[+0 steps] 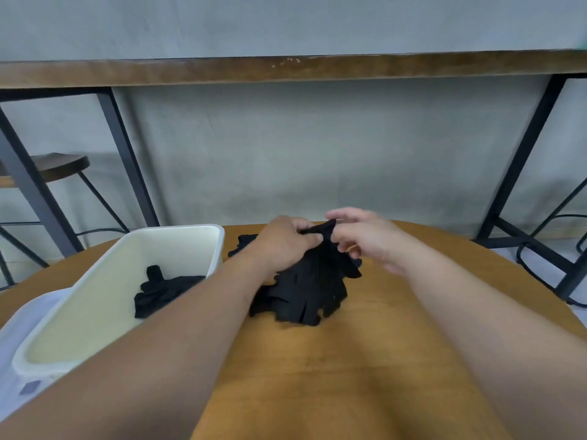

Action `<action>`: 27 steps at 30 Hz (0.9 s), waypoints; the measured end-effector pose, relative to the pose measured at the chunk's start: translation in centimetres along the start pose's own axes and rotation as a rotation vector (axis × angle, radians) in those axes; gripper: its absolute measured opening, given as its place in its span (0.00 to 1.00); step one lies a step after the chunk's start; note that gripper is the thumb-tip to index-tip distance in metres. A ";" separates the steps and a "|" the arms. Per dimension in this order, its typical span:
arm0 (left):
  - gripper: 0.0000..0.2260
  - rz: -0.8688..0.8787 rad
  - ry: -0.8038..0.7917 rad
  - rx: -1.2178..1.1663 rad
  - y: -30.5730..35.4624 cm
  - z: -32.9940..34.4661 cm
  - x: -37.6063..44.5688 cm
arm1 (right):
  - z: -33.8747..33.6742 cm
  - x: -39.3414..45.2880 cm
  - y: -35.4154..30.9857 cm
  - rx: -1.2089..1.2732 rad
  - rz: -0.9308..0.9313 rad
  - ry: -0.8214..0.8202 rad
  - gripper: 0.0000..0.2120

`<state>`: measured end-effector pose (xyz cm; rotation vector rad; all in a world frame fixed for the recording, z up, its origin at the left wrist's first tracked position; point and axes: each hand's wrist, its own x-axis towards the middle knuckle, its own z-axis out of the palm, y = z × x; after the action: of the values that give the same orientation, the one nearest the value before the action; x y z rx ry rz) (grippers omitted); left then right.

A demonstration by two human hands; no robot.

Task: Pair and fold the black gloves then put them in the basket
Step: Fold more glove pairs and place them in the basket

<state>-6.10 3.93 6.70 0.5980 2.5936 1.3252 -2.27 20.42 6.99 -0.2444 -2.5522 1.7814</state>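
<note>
A pile of black gloves lies on the round wooden table, just right of a white plastic basket. One folded black glove bundle rests inside the basket. My left hand grips the cuff end of a black glove lifted from the top of the pile. My right hand pinches the same cuff from the right side, its upper fingers spread. Another black glove peeks out behind my left hand, partly hidden.
A long wooden counter on black metal legs stands behind the table against a grey wall. A dark round stool sits at the left and stool legs show at the right edge. A white cloth lies beside the basket.
</note>
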 end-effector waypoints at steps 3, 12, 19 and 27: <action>0.03 0.027 -0.090 0.025 1.9 -1.6 -0.4 | -1.6 -1.7 -1.7 -0.180 -0.084 -0.077 0.11; 0.03 0.083 0.051 -0.017 3.6 0.7 -1.7 | -3.3 -4.1 -1.1 -0.244 -0.116 0.064 0.05; 0.07 0.256 0.113 0.093 2.0 5.0 -4.8 | -4.8 -7.6 2.9 -0.408 -0.253 0.135 0.05; 0.14 0.115 -0.388 0.513 -7.0 12.2 -8.8 | -0.6 -10.7 13.2 -0.741 0.112 -0.286 0.20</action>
<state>3.89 5.56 -6.39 0.9801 2.5797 0.4786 9.94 23.92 -4.33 -0.1438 -3.3622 0.8520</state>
